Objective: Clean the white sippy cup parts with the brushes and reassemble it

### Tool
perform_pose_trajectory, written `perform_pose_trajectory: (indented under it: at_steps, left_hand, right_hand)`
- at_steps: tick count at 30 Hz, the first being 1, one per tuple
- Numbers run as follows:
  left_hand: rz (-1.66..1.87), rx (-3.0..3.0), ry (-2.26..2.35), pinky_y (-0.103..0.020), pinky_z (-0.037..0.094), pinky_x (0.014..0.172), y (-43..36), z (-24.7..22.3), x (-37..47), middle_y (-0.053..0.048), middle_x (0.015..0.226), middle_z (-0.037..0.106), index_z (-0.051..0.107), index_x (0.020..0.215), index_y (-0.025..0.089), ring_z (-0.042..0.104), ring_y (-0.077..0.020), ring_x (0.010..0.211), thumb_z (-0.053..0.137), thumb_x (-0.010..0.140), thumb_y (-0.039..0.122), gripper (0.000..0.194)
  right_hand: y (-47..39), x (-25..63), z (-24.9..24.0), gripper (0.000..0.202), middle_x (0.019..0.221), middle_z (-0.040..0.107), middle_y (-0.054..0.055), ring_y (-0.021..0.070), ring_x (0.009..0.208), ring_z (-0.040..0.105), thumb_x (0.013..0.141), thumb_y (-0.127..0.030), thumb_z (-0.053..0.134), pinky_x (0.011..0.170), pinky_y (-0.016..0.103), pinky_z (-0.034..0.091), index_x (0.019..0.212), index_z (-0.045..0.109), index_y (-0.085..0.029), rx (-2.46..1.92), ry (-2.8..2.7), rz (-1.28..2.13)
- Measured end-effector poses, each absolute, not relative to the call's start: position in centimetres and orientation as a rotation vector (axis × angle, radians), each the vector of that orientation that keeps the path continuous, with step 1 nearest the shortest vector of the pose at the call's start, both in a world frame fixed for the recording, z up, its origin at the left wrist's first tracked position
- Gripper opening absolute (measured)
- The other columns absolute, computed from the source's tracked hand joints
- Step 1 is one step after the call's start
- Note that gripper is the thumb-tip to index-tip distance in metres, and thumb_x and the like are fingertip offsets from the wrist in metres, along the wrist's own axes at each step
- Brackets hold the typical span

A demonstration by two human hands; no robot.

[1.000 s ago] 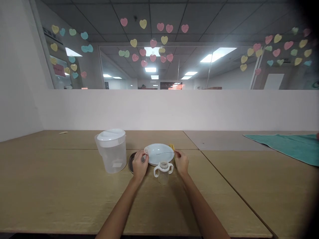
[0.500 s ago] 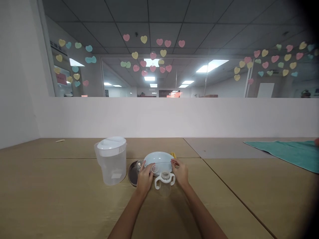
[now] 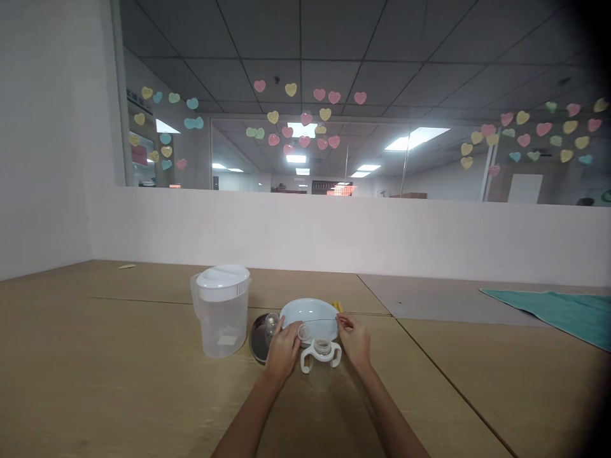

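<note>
My left hand (image 3: 282, 348) is closed on a small clear round piece (image 3: 304, 331), kind unclear, in front of a pale oval bowl (image 3: 310, 310). My right hand (image 3: 355, 341) is closed in a pinch at the bowl's right edge. Its fingertips grip the end of a thin dark wire-like line that spans toward the left hand; what it is stays too fine to tell. Between the hands and nearer me stands a clear baby bottle with white side handles (image 3: 321, 349), its top uncovered. Left of my left hand, a clear dome-shaped cap (image 3: 272, 323) sits at a dark round tray (image 3: 258, 340).
A clear jug with a white lid (image 3: 223, 313) stands to the left. Something yellow (image 3: 338, 306) pokes out behind the bowl. A teal cloth (image 3: 548, 312) lies at the far right of the table. A wall with a window rises behind.
The whole view has shifted a little, so everything appears slightly lower and to the right. Both hands keep nearly the same pose and grip.
</note>
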State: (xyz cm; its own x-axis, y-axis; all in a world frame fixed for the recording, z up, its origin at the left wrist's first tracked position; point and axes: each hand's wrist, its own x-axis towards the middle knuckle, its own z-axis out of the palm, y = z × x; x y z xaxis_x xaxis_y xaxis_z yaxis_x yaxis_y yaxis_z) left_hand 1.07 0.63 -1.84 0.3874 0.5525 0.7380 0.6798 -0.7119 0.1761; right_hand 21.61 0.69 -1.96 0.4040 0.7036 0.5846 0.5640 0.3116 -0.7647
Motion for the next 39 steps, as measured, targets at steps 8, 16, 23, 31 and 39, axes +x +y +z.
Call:
perform_pose_trajectory:
  at_steps: [8, 16, 23, 31, 39]
  left_hand:
    - [-1.214, -2.489, -1.115, -0.047, 0.028, 0.11, 0.72, -1.9, 1.05, -0.005, 0.111, 0.065, 0.054, 0.111, 0.02, 0.06, -0.0161, 0.102, 0.031, 0.091, 0.018, 0.031]
    - [-1.205, -2.49, -1.134, -0.047, 0.028, 0.109, 0.53, -1.75, 1.07, -0.005, 0.111, 0.065, 0.054, 0.111, 0.02, 0.06, -0.0166, 0.102, 0.031, 0.091, 0.019, 0.031]
    - [-1.18, -2.473, -1.162, -0.047, 0.029, 0.108, 0.57, -1.78, 1.07, -0.005, 0.111, 0.065, 0.055, 0.111, 0.02, 0.06, -0.0171, 0.101, 0.03, 0.092, 0.021, 0.032]
    - [-1.171, -2.448, -1.145, -0.048, 0.028, 0.108, 0.72, -1.97, 1.01, -0.007, 0.111, 0.065, 0.056, 0.112, 0.02, 0.059, -0.0176, 0.103, 0.03, 0.092, 0.022, 0.033]
    - [-1.147, -2.442, -1.163, -0.047, 0.029, 0.107, 0.71, -1.98, 0.99, -0.006, 0.112, 0.064, 0.055, 0.113, 0.02, 0.059, -0.0173, 0.103, 0.032, 0.09, 0.019, 0.032]
  right_hand:
    - [0.92, 21.75, -1.97, 0.034, 0.085, 0.07, 0.008, 0.0177, 0.075, 0.064, 0.076, -0.04, 0.045, 0.069, 0.025, 0.047, 0.089, 0.067, -0.017, -1.359, -1.253, 0.149]
    - [0.53, 21.62, -1.5, 0.034, 0.083, 0.07, 0.007, 0.0181, 0.074, 0.064, 0.075, -0.04, 0.045, 0.067, 0.025, 0.046, 0.086, 0.068, -0.018, -1.383, -1.248, 0.112]
    - [0.39, 21.65, -1.43, 0.031, 0.08, 0.07, 0.005, 0.0181, 0.073, 0.064, 0.076, -0.036, 0.045, 0.066, 0.025, 0.045, 0.085, 0.069, -0.019, -1.433, -1.256, 0.082]
    - [0.16, 21.59, -1.11, 0.029, 0.077, 0.069, 0.005, 0.0174, 0.07, 0.063, 0.075, -0.033, 0.045, 0.063, 0.024, 0.045, 0.083, 0.069, -0.019, -1.431, -1.269, 0.088]
    - [0.12, 21.51, -1.06, 0.03, 0.078, 0.069, 0.004, 0.0176, 0.07, 0.064, 0.074, -0.034, 0.044, 0.064, 0.024, 0.044, 0.083, 0.069, -0.02, -1.432, -1.271, 0.087]
